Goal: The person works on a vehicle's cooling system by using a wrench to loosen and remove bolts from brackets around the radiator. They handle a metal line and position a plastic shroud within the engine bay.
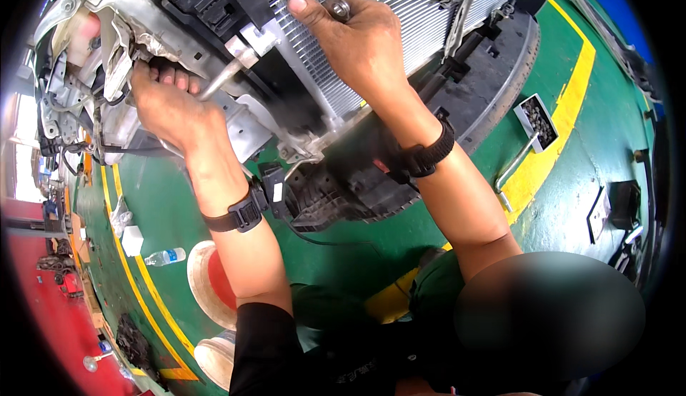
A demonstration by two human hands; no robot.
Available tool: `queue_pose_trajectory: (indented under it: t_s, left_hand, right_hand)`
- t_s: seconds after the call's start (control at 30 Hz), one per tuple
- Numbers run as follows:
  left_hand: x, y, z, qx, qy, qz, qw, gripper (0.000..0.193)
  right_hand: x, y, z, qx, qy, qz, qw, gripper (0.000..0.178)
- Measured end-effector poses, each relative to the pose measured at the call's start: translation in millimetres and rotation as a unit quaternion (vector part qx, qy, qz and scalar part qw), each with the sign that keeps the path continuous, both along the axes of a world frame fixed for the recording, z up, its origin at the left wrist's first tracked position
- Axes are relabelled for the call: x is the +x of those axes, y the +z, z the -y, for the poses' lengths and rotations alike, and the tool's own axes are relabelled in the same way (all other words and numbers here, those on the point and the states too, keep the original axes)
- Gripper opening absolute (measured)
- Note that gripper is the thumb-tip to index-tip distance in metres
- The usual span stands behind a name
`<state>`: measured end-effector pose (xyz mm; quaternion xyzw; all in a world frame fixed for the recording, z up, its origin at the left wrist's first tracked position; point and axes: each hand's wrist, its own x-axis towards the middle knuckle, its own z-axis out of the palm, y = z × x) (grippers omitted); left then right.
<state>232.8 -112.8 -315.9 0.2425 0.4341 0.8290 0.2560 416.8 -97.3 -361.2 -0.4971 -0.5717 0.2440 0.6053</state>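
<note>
My right hand [366,47] is closed in a fist in front of the silver finned radiator [421,10], thumb stretched out to the left. From the fist pokes the round metal end of a socket tool [341,9]; the rest is covered by my fingers. At the left, my left hand [170,110] reaches into the car's bare metal front frame [171,32] with its fingers curled. What they grip is hidden. A silver bar [223,80] slants up from beside those fingers toward the radiator's corner bracket [254,42]; I cannot tell whether the hand holds it.
Below the radiator hangs a dark plastic shroud [350,182]. On the green floor at the right stand a tray of small metal parts [537,121] and a bent metal handle [516,167]. Round stools [207,285] and a plastic bottle [166,257] are at the lower left.
</note>
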Motion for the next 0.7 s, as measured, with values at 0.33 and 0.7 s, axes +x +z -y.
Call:
queue_pose_trajectory:
  t_s: [0.33,0.7]
  left_hand:
    - [11,-5,-8,-0.011,0.083,-0.018,0.996,0.026]
    - [3,-13,-15,-0.042,0.155,-0.048,0.986,0.033]
  right_hand:
    - [-8,-6,-2,0.095,-0.032,-0.021,0.995,0.051]
    - [-13,-7,-5,0.125,-0.053,-0.014,0.991,0.043]
